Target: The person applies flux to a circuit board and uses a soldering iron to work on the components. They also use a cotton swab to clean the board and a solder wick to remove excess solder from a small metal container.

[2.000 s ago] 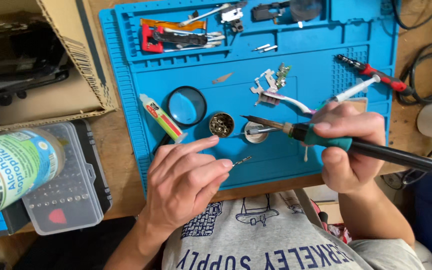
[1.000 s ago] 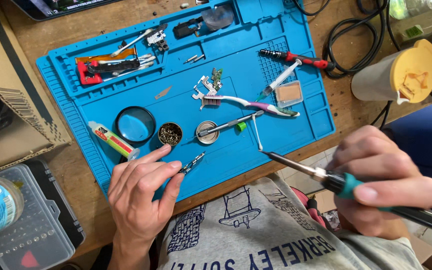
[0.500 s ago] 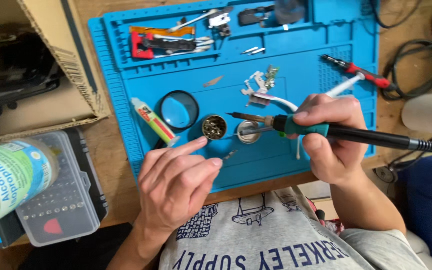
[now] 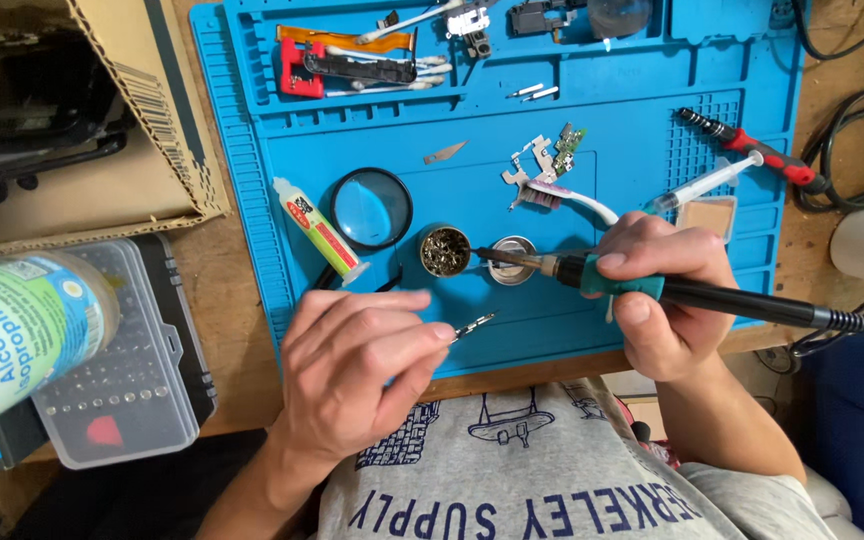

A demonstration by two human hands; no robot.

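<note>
Left hand pinches a small metal connector, pointing up-right. Right hand grips a soldering iron, tip pointing left over a round tin.

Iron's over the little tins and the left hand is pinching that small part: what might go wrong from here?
1. The soldering iron tip hangs over the open flux tin; a dip too deep may smoke or spatter.
2. The left hand pinches the small metal part close to the tip, so fingers might get burned.
3. The part looks easy to drop.

Bright, even light; blurred edges
</note>
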